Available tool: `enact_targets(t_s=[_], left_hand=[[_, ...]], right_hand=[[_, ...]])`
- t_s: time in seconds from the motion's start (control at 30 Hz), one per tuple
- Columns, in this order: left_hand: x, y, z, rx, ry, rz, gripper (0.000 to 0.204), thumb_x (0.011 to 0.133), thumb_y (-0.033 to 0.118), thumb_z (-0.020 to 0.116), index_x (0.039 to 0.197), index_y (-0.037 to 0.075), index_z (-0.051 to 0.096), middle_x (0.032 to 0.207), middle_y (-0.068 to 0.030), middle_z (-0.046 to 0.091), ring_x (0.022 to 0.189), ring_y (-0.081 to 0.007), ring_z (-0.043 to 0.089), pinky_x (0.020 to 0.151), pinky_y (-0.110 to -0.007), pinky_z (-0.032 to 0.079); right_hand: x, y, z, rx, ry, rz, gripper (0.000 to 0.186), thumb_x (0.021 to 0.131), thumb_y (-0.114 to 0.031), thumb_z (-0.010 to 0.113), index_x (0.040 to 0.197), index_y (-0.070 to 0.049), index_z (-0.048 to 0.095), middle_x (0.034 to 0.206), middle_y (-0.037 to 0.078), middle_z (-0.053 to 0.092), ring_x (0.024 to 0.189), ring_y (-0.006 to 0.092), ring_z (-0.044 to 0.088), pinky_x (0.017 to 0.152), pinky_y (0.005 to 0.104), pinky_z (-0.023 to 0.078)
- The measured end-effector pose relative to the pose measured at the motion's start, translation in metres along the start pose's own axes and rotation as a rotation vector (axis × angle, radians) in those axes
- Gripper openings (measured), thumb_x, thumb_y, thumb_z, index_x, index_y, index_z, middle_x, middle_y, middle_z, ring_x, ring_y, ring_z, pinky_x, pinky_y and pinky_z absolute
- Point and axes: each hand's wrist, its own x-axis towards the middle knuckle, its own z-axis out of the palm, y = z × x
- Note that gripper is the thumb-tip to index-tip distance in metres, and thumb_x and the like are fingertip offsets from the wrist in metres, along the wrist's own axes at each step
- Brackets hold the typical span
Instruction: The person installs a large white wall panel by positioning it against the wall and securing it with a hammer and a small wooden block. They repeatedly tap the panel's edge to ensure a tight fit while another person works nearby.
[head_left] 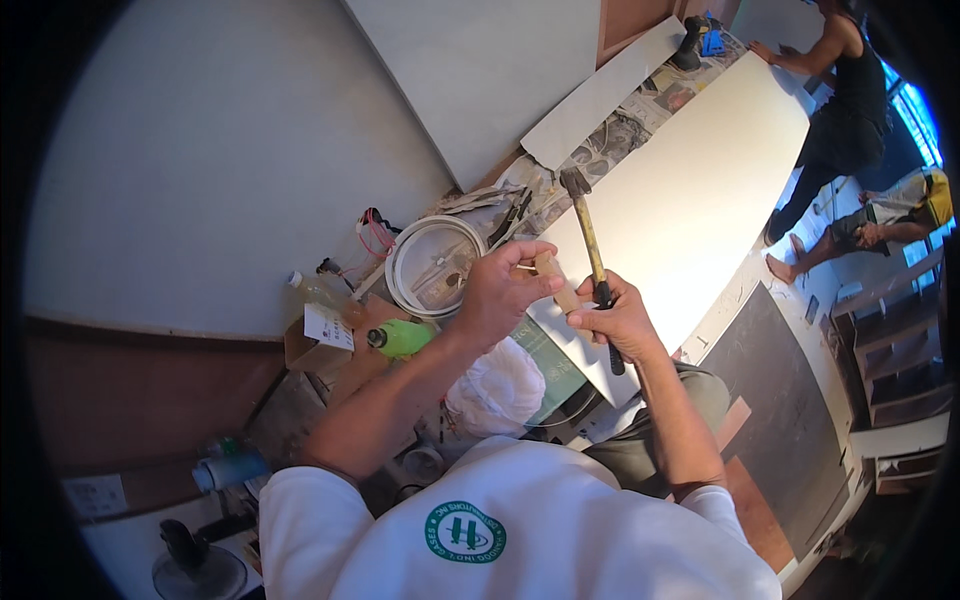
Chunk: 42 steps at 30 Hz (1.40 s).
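Small pale wooden block (556, 283), rectangular, smooth light-tan, sits between both hands, pinched at its upper end by left hand (503, 293); a thin nail-like pin (524, 267) sticks out sideways from those fingertips, too small to be sure. Left hand is clenched around the block. Right hand (622, 322), just beside the block and touching its lower end, is wrapped tight on a hammer (588, 240): black rubbery grip in the fist, yellowish wooden shaft rising above the hand, dark metal head at top, well above the block. Behind both hands a big flat white board (700, 190), smooth matte, with a curved far edge. Left of the left hand a round white plastic lid (434, 263), glossy, ringed rim. Below the left wrist a green bottle (402, 338) lying sideways, and a crumpled white plastic bag (495, 388) under the forearm. Further out, newspaper sheets (610, 135) on the floor, wrinkled. Far beyond the right hand, another person (840, 100) in dark clothes bends over the board's far edge.
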Motion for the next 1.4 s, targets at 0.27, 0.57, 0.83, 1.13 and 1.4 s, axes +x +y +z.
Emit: enact_targets(t_s=[0.27,0.57,0.83,1.13,1.4], left_hand=[[0.002,-0.114,0.019,0.017,0.421,-0.014,0.047,0.099,0.012,0.065,0.140,-0.007,0.052,0.133,-0.0157,0.063,0.124,-0.0226,0.059,0.109,-0.035,0.044],[0.151,-0.140,-0.102,0.000,0.849,0.067,0.028,0.091,-0.001,0.053,0.117,-0.006,0.060,0.109,-0.0120,0.063,0.090,-0.0215,0.058,0.079,-0.031,0.046],[0.210,-0.103,-0.127,0.193,0.852,-0.046,0.033,0.084,-0.002,0.049,0.115,-0.004,0.059,0.111,-0.0147,0.066,0.095,-0.0215,0.060,0.081,-0.036,0.049],[0.182,-0.025,-0.107,0.010,0.692,0.308,0.065,0.080,-0.021,0.036,0.142,-0.008,0.050,0.145,-0.0170,0.055,0.140,-0.0250,0.049,0.119,-0.033,0.032],[0.154,-0.072,-0.085,0.220,0.651,0.361,0.066,0.087,-0.013,0.047,0.152,-0.007,0.038,0.156,-0.0229,0.043,0.146,-0.0273,0.043,0.121,-0.035,0.030]], right_hand=[[0.008,-0.004,-0.026,-0.043,0.137,-0.002,0.036,0.078,-0.003,0.087,0.103,-0.001,0.060,0.081,0.006,0.068,0.050,0.0069,0.055,0.040,0.0209,0.042],[0.006,-0.035,-0.069,0.025,0.370,-0.063,0.034,0.080,-0.008,0.087,0.100,0.001,0.061,0.082,0.007,0.068,0.052,0.0069,0.054,0.042,0.0206,0.040],[0.012,-0.046,-0.097,0.065,0.410,-0.131,0.033,0.081,-0.007,0.087,0.100,0.000,0.061,0.082,0.007,0.069,0.051,0.0060,0.055,0.041,0.0202,0.041],[0.018,-0.048,-0.098,0.040,0.372,-0.151,0.034,0.081,-0.007,0.087,0.101,0.000,0.061,0.081,0.007,0.068,0.050,0.0067,0.054,0.041,0.0209,0.041],[0.016,-0.038,-0.082,-0.005,0.327,-0.096,0.036,0.079,-0.005,0.087,0.101,-0.001,0.060,0.082,0.006,0.066,0.050,0.0073,0.054,0.040,0.0215,0.040]])
